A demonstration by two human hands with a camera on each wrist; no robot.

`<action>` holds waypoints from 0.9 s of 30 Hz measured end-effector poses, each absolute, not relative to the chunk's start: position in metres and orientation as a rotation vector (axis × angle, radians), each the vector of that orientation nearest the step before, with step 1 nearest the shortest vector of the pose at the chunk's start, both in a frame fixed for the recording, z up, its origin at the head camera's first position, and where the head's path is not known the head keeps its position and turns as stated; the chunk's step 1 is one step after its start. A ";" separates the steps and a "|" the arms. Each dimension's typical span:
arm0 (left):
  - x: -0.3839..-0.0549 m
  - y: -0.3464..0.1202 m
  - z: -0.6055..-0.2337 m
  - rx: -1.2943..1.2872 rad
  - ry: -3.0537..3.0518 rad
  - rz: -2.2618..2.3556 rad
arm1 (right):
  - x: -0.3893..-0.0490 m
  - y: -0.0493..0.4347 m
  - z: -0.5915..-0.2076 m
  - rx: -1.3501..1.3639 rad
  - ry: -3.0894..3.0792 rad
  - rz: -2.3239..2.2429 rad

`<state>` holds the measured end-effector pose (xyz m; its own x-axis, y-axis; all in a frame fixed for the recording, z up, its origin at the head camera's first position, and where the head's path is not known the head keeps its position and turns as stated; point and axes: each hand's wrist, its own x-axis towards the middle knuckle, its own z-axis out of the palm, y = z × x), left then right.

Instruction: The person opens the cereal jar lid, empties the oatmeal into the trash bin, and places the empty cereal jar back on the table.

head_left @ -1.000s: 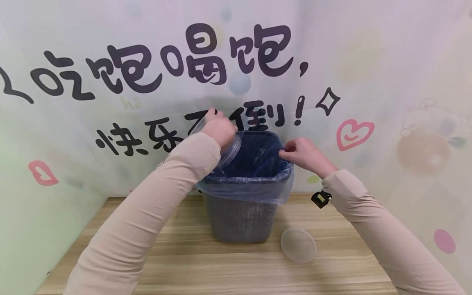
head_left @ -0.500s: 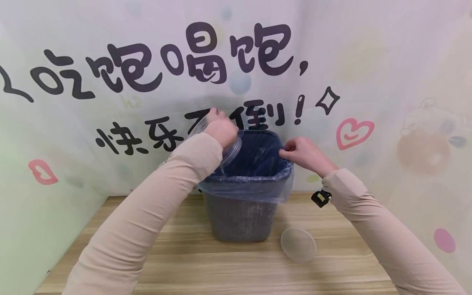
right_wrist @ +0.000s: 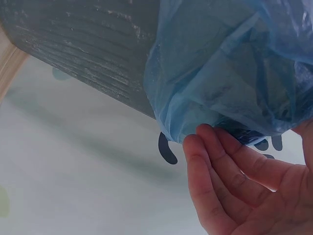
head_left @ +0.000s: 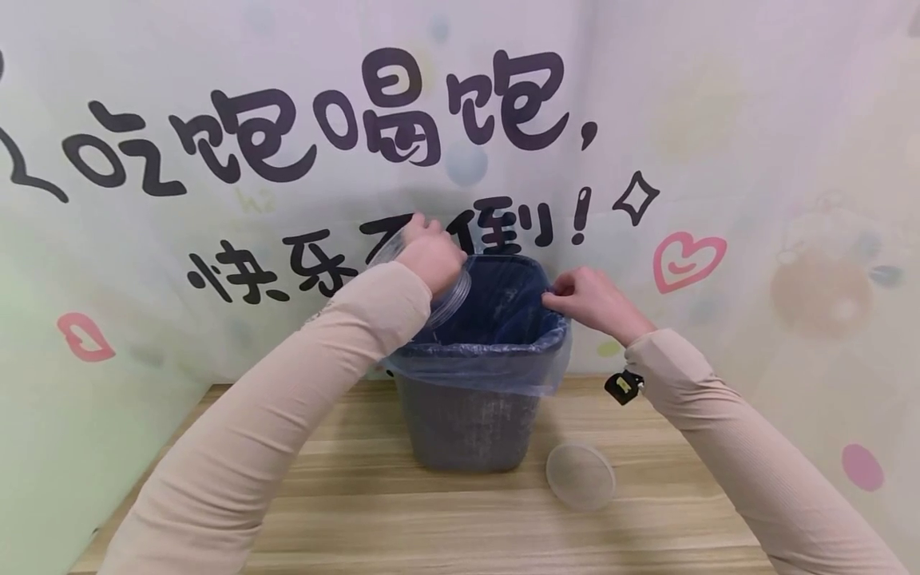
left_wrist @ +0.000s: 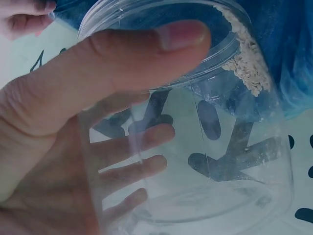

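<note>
My left hand (head_left: 431,259) grips a clear plastic jar (head_left: 453,299) over the left side of a grey trash bin (head_left: 470,435). The jar is tilted, its threaded mouth toward the bin's opening. In the left wrist view the thumb lies across the near side of the jar and the fingers spread behind it. A small heap of pale, oat-like flakes (left_wrist: 249,68) sits inside near the mouth. A blue trash bag (head_left: 474,371) lines the bin and folds over its rim. At the right rim, my right hand (head_left: 592,299) pinches the bag's edge.
A round translucent lid (head_left: 580,477) lies on the wooden table (head_left: 345,511), to the right of the bin and nearer to me. Close behind the bin hangs a pale backdrop (head_left: 755,120) with large black characters and pink hearts.
</note>
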<state>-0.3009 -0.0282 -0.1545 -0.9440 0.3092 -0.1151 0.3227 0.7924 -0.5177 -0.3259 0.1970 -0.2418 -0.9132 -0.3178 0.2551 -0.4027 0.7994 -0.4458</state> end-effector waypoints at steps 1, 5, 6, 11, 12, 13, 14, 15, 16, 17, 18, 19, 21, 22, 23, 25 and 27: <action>-0.301 -0.027 -0.155 0.503 2.937 -0.869 | -0.326 0.197 -0.242 0.567 -2.822 0.755; -0.302 -0.027 -0.158 0.494 2.926 -0.897 | -0.326 0.195 -0.243 0.561 -2.834 0.757; -0.301 -0.027 -0.157 0.487 2.924 -0.901 | -0.326 0.195 -0.243 0.561 -2.836 0.761; -0.297 -0.025 -0.156 0.514 2.906 -0.933 | -0.326 0.195 -0.242 0.568 -2.833 0.767; -0.297 -0.024 -0.156 0.518 2.908 -0.934 | -0.326 0.195 -0.242 0.568 -2.833 0.767; -0.296 -0.024 -0.156 0.527 2.910 -0.935 | -0.326 0.195 -0.241 0.566 -2.833 0.767; -0.296 -0.024 -0.156 0.530 2.913 -0.932 | -0.326 0.195 -0.242 0.565 -2.833 0.770; -0.296 -0.024 -0.155 0.532 2.916 -0.931 | -0.326 0.195 -0.241 0.565 -2.833 0.771; -0.295 -0.024 -0.155 0.536 2.920 -0.929 | -0.326 0.195 -0.242 0.562 -2.834 0.771; -0.295 -0.024 -0.156 0.537 2.924 -0.929 | -0.326 0.196 -0.242 0.561 -2.834 0.770; -0.295 -0.024 -0.156 0.540 2.925 -0.927 | -0.326 0.196 -0.242 0.559 -2.835 0.768; -0.294 -0.023 -0.157 0.547 2.923 -0.928 | -0.326 0.196 -0.242 0.559 -2.835 0.766; -0.293 -0.023 -0.158 0.560 2.921 -0.923 | -0.326 0.196 -0.242 0.562 -2.837 0.763; -0.293 -0.023 -0.159 0.568 2.923 -0.921 | -0.326 0.196 -0.242 0.563 -2.837 0.765; -0.293 -0.022 -0.159 0.570 2.925 -0.924 | -0.326 0.196 -0.242 0.565 -2.837 0.769; -0.292 -0.022 -0.159 0.575 2.926 -0.928 | -0.326 0.196 -0.242 0.564 -2.837 0.773; -0.292 -0.022 -0.159 0.572 2.936 -0.927 | -0.327 0.196 -0.242 0.559 -2.838 0.780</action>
